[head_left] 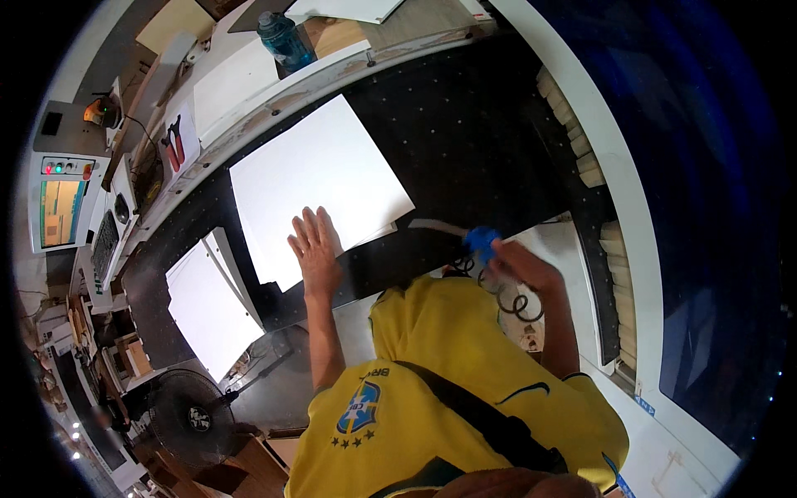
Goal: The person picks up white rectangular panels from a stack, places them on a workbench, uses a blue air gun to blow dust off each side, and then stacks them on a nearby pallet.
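The dark bench is carrying a large white sheet near its middle, and a smaller white stack is lying toward its left edge. The left hand is pressing flat on the large sheet's near edge, fingers spread open. The right hand is gripping a blue-handled blade tool, closed around its handle, at the bench's near edge.

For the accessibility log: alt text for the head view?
A person's left hand presses flat on a large white rectangular sheet on a dark perforated work bed, while the right hand grips a blue-handled scraper tool.
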